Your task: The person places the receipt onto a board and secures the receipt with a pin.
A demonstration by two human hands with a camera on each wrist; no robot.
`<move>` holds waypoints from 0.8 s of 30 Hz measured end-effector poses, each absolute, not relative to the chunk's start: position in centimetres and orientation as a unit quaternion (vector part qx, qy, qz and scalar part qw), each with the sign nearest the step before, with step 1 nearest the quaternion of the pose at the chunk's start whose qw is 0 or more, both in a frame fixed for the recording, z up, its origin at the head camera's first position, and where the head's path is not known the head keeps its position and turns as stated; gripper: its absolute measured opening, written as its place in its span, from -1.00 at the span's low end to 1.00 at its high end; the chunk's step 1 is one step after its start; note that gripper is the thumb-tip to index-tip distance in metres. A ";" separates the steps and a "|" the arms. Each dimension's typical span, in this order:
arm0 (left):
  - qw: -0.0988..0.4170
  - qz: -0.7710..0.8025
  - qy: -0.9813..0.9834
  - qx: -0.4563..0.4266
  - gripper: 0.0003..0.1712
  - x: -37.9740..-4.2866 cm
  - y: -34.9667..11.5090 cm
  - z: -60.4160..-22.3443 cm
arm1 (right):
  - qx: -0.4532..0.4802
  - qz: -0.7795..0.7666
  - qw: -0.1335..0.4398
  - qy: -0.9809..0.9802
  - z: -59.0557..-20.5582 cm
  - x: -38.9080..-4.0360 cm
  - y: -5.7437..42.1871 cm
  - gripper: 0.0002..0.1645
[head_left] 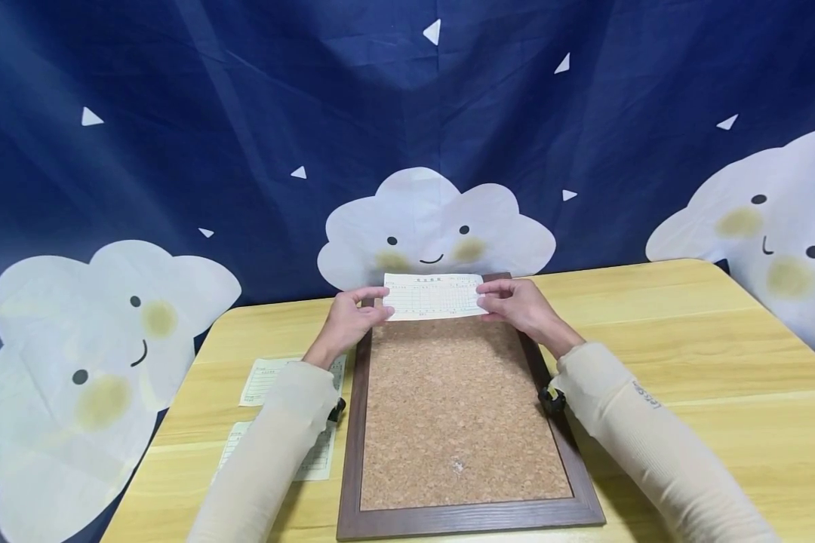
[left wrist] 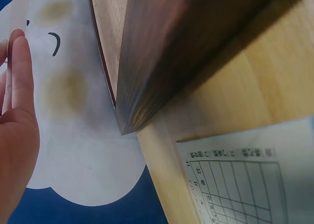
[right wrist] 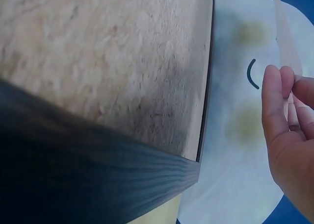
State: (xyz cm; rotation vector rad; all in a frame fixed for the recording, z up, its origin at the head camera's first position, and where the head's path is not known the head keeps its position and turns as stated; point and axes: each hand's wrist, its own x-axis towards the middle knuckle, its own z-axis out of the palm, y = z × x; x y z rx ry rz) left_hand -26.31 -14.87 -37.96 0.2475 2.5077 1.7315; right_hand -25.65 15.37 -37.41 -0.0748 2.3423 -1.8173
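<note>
A printed paper form [head_left: 435,296] with a ruled table is stretched between both hands, above the far end of a cork board [head_left: 458,415]. My left hand [head_left: 353,317] pinches the form's left edge between thumb and fingers. At the opposite edge, my right hand [head_left: 519,305] pinches it the same way. In the left wrist view the left hand [left wrist: 19,96] shows at the left border, the sheet seen edge-on. The right wrist view has the right hand [right wrist: 289,131] gripping the thin sheet [right wrist: 287,35]. The form hides part of the board's far frame.
Two more printed forms, one farther back [head_left: 261,381] and one nearer [head_left: 315,456], lie left of the board, partly covered by my left sleeve. The board's dark wooden frame [head_left: 469,519] rests on the wooden table [head_left: 686,362]. A blue cloud-patterned curtain [head_left: 380,90] hangs behind.
</note>
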 end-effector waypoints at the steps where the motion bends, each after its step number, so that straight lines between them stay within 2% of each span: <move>1: 0.043 0.564 0.821 0.081 -0.52 -26.3 -14.8 -38.0 | -0.025 -0.607 0.087 0.790 -37.4 -25.7 15.4 -0.55; 9: 0.042 0.545 0.832 0.092 -0.56 -26.6 -14.5 -38.2 | -0.021 -0.571 0.096 0.815 -37.6 -26.1 15.4 -0.58; 24: 0.068 0.497 0.863 0.052 -0.61 -27.2 -14.3 -38.7 | -0.039 -0.543 0.094 0.833 -38.3 -26.4 15.1 -0.65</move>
